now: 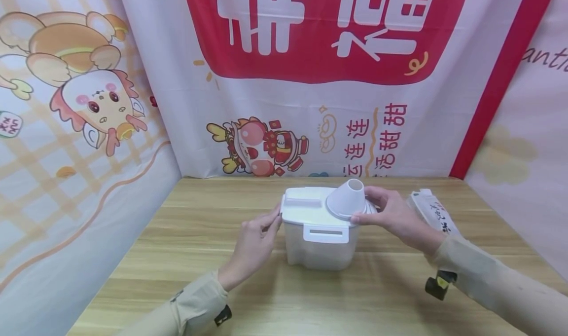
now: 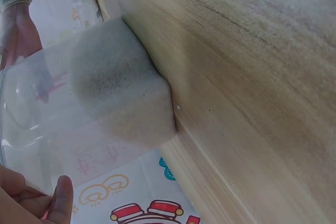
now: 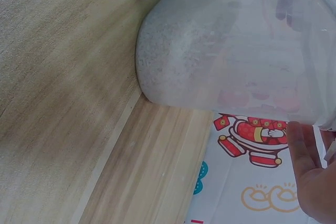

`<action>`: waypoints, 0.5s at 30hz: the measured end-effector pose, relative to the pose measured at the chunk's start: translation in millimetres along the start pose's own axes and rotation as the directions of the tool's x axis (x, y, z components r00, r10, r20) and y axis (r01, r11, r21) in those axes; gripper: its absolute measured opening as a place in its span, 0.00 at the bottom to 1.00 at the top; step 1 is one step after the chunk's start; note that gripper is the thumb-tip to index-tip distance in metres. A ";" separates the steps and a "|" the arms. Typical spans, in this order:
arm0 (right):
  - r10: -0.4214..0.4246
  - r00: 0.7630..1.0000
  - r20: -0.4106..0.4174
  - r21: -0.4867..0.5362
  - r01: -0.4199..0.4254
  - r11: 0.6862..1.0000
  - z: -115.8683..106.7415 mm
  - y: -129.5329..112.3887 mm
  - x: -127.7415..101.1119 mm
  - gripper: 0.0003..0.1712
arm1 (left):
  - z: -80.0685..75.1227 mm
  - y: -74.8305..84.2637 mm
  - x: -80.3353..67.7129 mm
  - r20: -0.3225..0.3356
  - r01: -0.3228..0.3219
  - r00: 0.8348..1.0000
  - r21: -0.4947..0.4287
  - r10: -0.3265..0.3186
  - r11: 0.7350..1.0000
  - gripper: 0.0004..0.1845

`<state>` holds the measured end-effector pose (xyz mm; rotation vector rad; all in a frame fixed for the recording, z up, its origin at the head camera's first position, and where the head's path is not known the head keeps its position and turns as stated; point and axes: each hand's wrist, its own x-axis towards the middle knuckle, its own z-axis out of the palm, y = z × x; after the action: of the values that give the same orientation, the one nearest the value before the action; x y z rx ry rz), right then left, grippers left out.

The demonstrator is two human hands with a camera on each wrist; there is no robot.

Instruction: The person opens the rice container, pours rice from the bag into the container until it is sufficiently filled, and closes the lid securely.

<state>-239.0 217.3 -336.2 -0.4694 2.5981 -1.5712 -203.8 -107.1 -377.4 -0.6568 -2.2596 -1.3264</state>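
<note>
A translucent storage container (image 1: 319, 249) stands upright on the table, with pale grains that look like rice (image 3: 163, 51) in its bottom. On it sits a white lid (image 1: 303, 205), with a white cone-shaped piece (image 1: 347, 200) standing on the lid's right half. My left hand (image 1: 256, 242) grips the lid's left edge, its curled fingers (image 2: 62, 198) close below the rim in the left wrist view. At the opposite end, my right hand (image 1: 390, 217) holds the lid's right end between thumb and fingers, beside the cone. A slotted white flap (image 1: 326, 233) hangs on the front side.
Behind my right hand lies a white printed packet (image 1: 435, 212). The wood-grain table (image 1: 199, 257) ends at a printed cloth backdrop (image 1: 195, 143), and more printed cloth (image 1: 88, 188) hangs along the left side. A dark device is strapped at each wrist.
</note>
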 end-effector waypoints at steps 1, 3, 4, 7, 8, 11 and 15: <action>-0.002 1.000 0.000 0.002 0.002 1.000 0.0 0.0 0.0 0.46 | 0.0 0.1 -0.2 -0.001 0.001 1.000 -0.001 -0.001 1.000 0.19; -0.004 1.000 0.002 0.005 0.004 1.000 0.0 0.1 0.1 0.46 | -0.3 0.5 -0.8 -0.001 0.001 1.000 -0.008 -0.001 1.000 0.19; -0.004 1.000 0.002 0.006 0.004 1.000 0.0 0.1 0.1 0.46 | -0.3 0.8 -1.0 -0.002 0.002 1.000 -0.008 -0.002 1.000 0.19; -0.005 1.000 0.004 0.009 0.005 1.000 0.1 0.1 0.0 0.46 | -0.4 1.5 -1.6 -0.007 -0.001 1.000 -0.010 0.001 1.000 0.19; -0.006 1.000 0.004 0.009 0.006 1.000 0.2 0.2 -0.1 0.45 | -0.3 1.7 -1.8 -0.009 -0.004 1.000 -0.010 0.004 1.000 0.19; -0.005 1.000 0.005 0.009 0.005 1.000 0.3 0.2 -0.4 0.45 | 1.0 2.1 -2.3 -0.020 -0.005 1.000 -0.004 0.005 1.000 0.19; -0.001 1.000 0.009 0.009 0.001 1.000 0.0 0.2 -1.0 0.45 | 3.5 3.2 -3.5 -0.040 0.021 0.999 -0.015 -0.022 1.000 0.18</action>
<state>-238.1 217.6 -336.5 -0.4755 2.5836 -1.5764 -199.6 -103.3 -378.8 -0.6067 -2.2327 -1.3560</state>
